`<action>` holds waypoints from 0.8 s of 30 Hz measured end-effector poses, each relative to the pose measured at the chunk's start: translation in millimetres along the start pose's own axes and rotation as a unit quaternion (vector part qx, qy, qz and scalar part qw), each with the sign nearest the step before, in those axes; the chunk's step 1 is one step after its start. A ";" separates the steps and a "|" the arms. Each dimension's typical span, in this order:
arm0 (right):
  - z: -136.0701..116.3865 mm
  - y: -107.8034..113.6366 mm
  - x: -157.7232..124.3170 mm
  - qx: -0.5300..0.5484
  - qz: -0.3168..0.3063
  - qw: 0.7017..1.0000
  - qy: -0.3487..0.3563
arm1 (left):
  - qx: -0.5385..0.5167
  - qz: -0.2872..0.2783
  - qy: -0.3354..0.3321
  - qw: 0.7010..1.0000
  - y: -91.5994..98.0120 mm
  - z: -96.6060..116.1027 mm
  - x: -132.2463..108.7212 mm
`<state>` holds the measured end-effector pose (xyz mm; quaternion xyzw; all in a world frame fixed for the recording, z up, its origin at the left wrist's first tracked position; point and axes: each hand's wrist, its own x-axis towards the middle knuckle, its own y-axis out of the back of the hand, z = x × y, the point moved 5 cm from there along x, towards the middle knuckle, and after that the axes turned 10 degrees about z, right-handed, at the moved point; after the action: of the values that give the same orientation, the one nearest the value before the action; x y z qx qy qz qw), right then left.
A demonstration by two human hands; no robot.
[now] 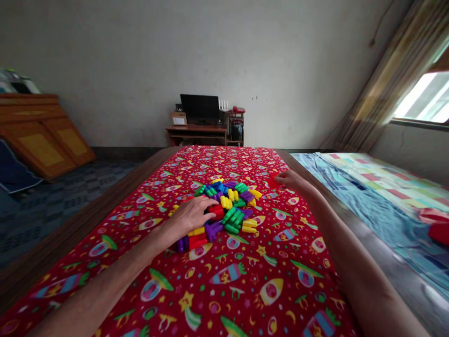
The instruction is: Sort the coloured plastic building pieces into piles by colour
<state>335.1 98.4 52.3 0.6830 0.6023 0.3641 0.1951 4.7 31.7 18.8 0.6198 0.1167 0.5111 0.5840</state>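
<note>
A heap of small plastic building blocks (228, 208) in yellow, green, purple, blue and red lies in the middle of a table covered by a red patterned cloth (245, 281). My left hand (191, 215) rests on the near left side of the heap, fingers curled over a red block (216, 211). My right hand (291, 180) lies to the right of the heap, near the table's right edge, with its fingertips pinching a small red piece (273, 181).
A bed with a blue sheet and a chequered quilt (368, 187) runs along the right, under a curtained window. A desk with a monitor (200, 108) stands against the far wall. A wooden cabinet (38, 135) is at the left.
</note>
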 end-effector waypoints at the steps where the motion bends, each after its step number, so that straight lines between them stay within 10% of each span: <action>1: 14.8 4.6 6.5 0.021 0.048 0.998 -0.037 | 0.000 -0.001 0.005 1.000 2.8 1.9 1.7; 7: 57.4 6.2 11.7 -0.015 0.192 0.973 -0.126 | -0.051 0.028 0.030 0.998 19.2 6.9 7.9; 13: 24.4 15.2 4.0 -0.086 0.238 0.963 -0.090 | -0.158 0.056 0.077 0.983 18.0 -0.3 9.6; 16: -28.3 -13.8 -6.2 -0.040 0.147 0.988 -0.009 | -0.194 0.092 0.098 0.972 19.5 6.2 9.5; 20: -110.7 -77.3 -47.1 0.120 -0.154 0.961 0.197 | -0.176 0.138 0.065 0.973 26.6 28.2 7.1; 24: -128.0 -87.2 -61.2 0.085 -0.151 0.952 0.250 | -0.152 0.139 0.034 0.978 31.5 37.9 7.3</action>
<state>181.4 34.6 59.1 0.4850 0.7568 0.4370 0.0320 22.9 5.0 56.8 0.5165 -0.0302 0.6197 0.5901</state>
